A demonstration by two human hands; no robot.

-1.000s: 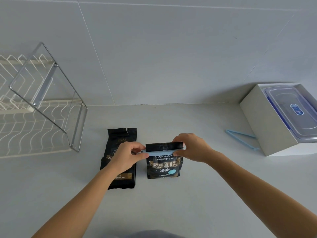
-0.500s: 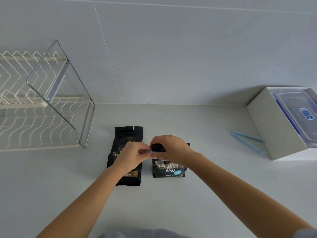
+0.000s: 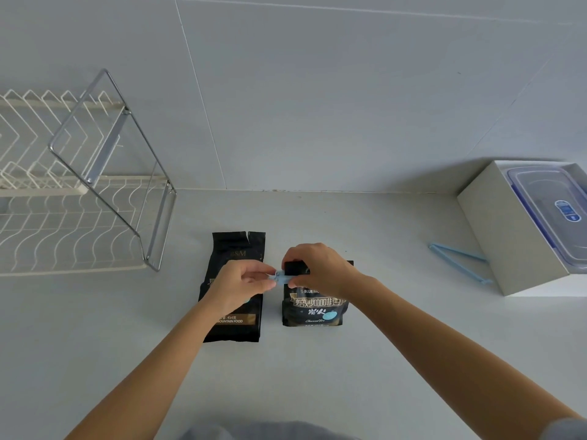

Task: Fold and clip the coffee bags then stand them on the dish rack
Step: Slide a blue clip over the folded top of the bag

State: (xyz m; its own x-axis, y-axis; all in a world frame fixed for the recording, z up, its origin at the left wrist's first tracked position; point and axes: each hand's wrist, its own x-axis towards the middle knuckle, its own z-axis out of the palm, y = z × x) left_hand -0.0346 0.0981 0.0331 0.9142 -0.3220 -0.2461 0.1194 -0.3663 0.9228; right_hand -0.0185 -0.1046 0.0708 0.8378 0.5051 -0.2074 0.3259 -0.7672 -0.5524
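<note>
Since the earlier frame right hand [image 3: 319, 268] has slid left along the blue clip [image 3: 279, 277] to its left end, close to left hand [image 3: 243, 282]. Both hands pinch the clip shut over the folded top of the short coffee bag [image 3: 313, 308], which stands at frame centre on the counter [image 3: 381, 360]. Bag looks light, soft foil, slippery; best held at the stiff folded top or by the sides. Tall coffee bag [image 3: 233, 325] lies flat just left, top torn open, unclipped. Spare blue clip [image 3: 457, 260] right of centre, open. Dish rack [image 3: 73, 230] at left, nothing on it. White box [image 3: 508, 236] at right edge holds a lidded clear plastic container [image 3: 549, 211]; contents cannot tell.
</note>
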